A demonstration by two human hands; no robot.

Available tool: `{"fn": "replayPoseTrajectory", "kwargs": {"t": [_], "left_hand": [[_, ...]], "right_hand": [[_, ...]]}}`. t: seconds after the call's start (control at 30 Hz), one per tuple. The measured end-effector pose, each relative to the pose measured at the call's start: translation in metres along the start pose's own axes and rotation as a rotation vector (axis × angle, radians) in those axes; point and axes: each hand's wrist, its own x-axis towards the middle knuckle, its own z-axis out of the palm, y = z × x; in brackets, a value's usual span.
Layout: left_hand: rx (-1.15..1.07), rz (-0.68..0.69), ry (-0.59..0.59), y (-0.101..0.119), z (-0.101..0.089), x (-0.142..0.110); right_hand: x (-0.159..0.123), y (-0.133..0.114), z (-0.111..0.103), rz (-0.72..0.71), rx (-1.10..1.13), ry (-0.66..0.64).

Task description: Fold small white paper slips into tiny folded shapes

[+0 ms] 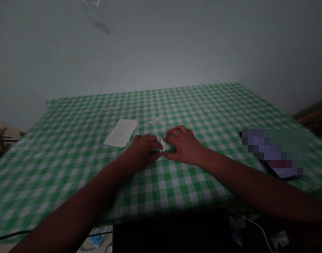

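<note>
Between my two hands, at the middle of the table, is a small folded piece of white paper, mostly covered by fingers. My left hand pinches it from the left, thumb and fingertips meeting at its edge. From the right, my right hand has its thumb and fingers closed on the same paper. Just beyond them lies a folded paper boat, apart from both hands. A stack of printed paper sheets rests to the left of my left hand.
A green and white checked tablecloth covers the table. A partly blurred flat device lies at the right. Below the front edge are a dark surface and a white cable. A pale wall stands behind.
</note>
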Motion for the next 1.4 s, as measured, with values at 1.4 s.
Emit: {"fn": "replayPoseTrajectory", "kwargs": {"t": [1.4], "left_hand": [[0.014, -0.189, 0.091, 0.008, 0.005, 0.003]], "right_hand": [[0.002, -0.001, 0.002, -0.063, 0.076, -0.041]]}}
